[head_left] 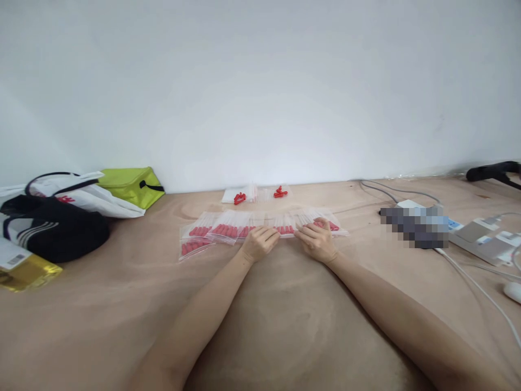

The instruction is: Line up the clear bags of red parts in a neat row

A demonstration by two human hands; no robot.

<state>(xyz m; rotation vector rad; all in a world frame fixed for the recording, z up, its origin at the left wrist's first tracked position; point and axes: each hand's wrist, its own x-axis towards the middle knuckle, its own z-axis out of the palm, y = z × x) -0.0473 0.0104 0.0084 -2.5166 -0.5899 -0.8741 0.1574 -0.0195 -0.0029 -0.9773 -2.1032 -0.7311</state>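
Note:
Several clear zip bags lie side by side in an overlapping row on the table, each with small red tube-like pieces along its bottom, such as the left zip bag (223,224). At the middle of the row, my left hand (260,243) has its fingers curled on the near edge of a zip bag (284,224). My right hand (317,242) is closed at the same bag's right end, partly covering the neighbouring bag (334,221). My thumbs are mostly hidden. Behind the row, loose red pieces (240,198) and a second small heap of red pieces (280,191) rest on clear bags.
At left sit a lime-green bag (130,184), a white carrier bag (109,201), a black cap (69,228) and a yellow package (30,271). Cables, a white power strip (409,206), a grey device (476,239) and a black object (494,172) occupy the right. A pale wall closes the back.

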